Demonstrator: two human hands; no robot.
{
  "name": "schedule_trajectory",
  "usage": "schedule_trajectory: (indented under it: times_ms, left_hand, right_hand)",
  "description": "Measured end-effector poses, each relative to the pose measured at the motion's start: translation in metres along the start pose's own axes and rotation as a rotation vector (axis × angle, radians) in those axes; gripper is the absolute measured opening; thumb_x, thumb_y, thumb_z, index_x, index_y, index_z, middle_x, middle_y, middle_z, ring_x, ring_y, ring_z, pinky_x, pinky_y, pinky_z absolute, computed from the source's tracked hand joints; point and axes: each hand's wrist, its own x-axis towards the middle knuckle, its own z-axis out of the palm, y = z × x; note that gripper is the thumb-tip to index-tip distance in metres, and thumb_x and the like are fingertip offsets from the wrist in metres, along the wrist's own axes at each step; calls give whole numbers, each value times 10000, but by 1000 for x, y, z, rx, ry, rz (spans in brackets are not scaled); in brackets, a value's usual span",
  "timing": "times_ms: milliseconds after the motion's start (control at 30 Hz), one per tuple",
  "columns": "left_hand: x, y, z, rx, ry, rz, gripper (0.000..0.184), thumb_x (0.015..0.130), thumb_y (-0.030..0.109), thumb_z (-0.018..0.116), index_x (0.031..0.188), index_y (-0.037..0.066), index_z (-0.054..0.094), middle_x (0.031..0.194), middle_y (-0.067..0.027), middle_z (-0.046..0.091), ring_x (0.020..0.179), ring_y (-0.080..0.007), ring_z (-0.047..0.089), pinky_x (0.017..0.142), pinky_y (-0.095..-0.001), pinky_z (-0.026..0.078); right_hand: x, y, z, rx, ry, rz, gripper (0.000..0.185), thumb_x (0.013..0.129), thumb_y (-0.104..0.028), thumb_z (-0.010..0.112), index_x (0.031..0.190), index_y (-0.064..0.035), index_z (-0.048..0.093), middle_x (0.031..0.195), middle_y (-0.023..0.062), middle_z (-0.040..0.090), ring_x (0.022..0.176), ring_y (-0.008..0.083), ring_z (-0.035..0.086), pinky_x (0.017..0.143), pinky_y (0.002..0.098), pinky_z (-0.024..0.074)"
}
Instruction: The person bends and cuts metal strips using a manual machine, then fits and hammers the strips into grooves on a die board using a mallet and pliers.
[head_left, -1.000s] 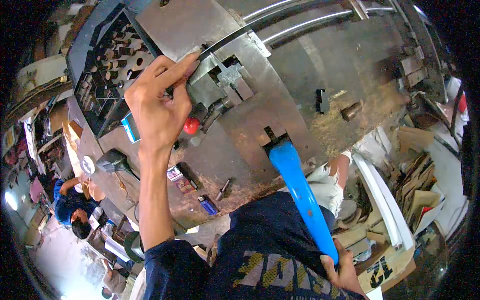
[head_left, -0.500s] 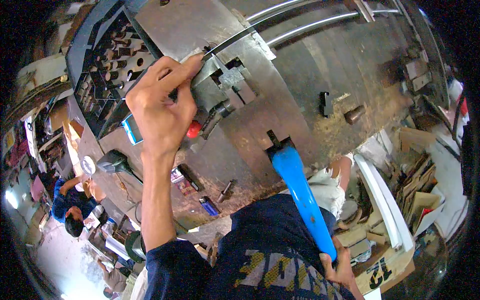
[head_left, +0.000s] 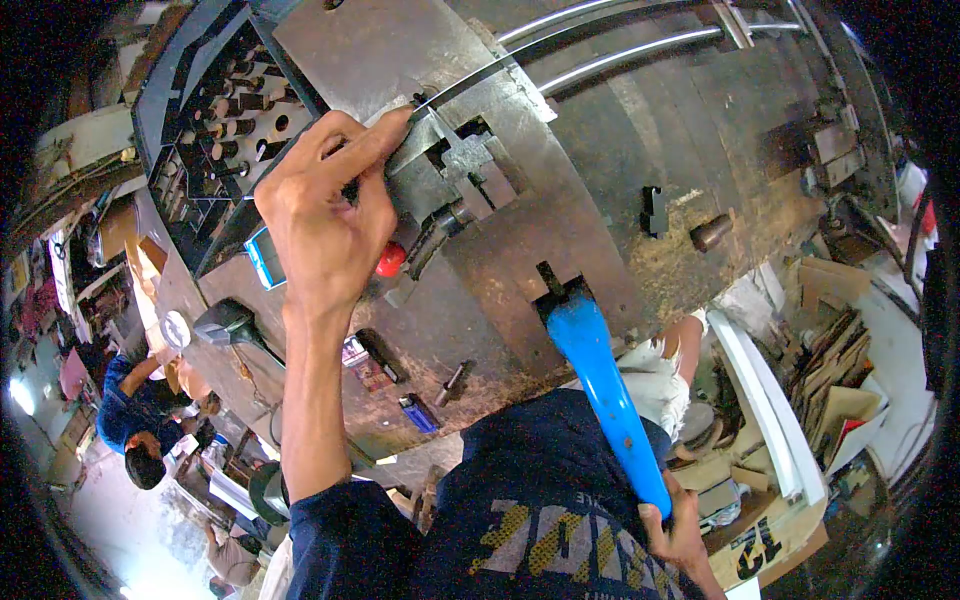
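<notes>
My left hand (head_left: 330, 215) is closed, thumb and fingertips pinched on the near end of a thin dark metal strip (head_left: 480, 75). From there the strip runs away to the upper right. Just beside the fingertips is a steel tool block (head_left: 467, 155) set into a metal plate (head_left: 545, 215). A lever with a red ball knob (head_left: 390, 260) joins it, partly behind my wrist. My right hand (head_left: 680, 525) is wrapped round the lower end of a long blue lever handle (head_left: 605, 380), whose dark upper end sits at the plate.
A compartment tray (head_left: 230, 120) of dark cylindrical parts stands at upper left. On the bench lie a black clip-like part (head_left: 654, 212), a metal cylinder (head_left: 711, 233), a blue lighter (head_left: 419, 413) and a small box (head_left: 366, 363). A co-worker (head_left: 145, 425) is at far left.
In the tool block, a sliding piece looks slightly shifted, and a dark gap there is now covered. Both hands keep their places. The co-worker at left has moved a little.
</notes>
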Motion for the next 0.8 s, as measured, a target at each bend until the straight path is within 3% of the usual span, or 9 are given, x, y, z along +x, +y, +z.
schedule_trajectory:
  times_ms: [233,367,433,600,667,800]
  left_hand:
    - [0,1,0,-12,-8,1,355,708,-126,646,984,60,769,692,-102,571,598,-203,579,578,-290,464]
    - [0,3,-3,-11,-38,-31,372,698,-118,635,994,66,765,701,-120,555,608,-247,576,584,-319,462]
    - [0,4,-6,30,-50,-10,387,697,-122,625,1006,66,763,712,-121,555,628,-255,575,598,-325,462]
    - [-2,3,-4,-12,-62,-54,399,689,-130,620,1013,55,759,712,-116,558,637,-261,574,601,-331,460]
    - [1,8,-8,-40,-78,-94,374,691,-132,630,999,38,758,704,-115,564,628,-257,575,588,-334,459]
    - [4,10,-10,-53,-81,-68,323,710,-109,651,981,27,760,696,-144,594,614,-269,601,587,-337,468]
  right_hand:
    - [9,3,1,-8,-23,-16,733,847,-381,703,1298,158,496,943,290,651,821,395,627,778,467,487]
    - [15,12,6,50,-8,-60,723,852,-336,713,1336,139,462,1068,333,641,954,438,647,893,466,497]
    - [15,3,2,69,-116,17,649,960,-356,603,1387,96,421,1201,286,530,1091,376,518,981,445,392]
    - [6,-33,-21,135,-195,110,634,964,-353,611,1374,98,436,1210,295,521,1114,362,524,988,428,401]
    - [-1,-16,-19,144,-224,132,708,895,-401,676,1353,97,469,1219,346,561,1112,464,561,971,487,443]
    - [24,33,17,-81,-48,-67,734,906,-465,642,1380,66,461,1183,370,543,1059,500,547,979,500,436]
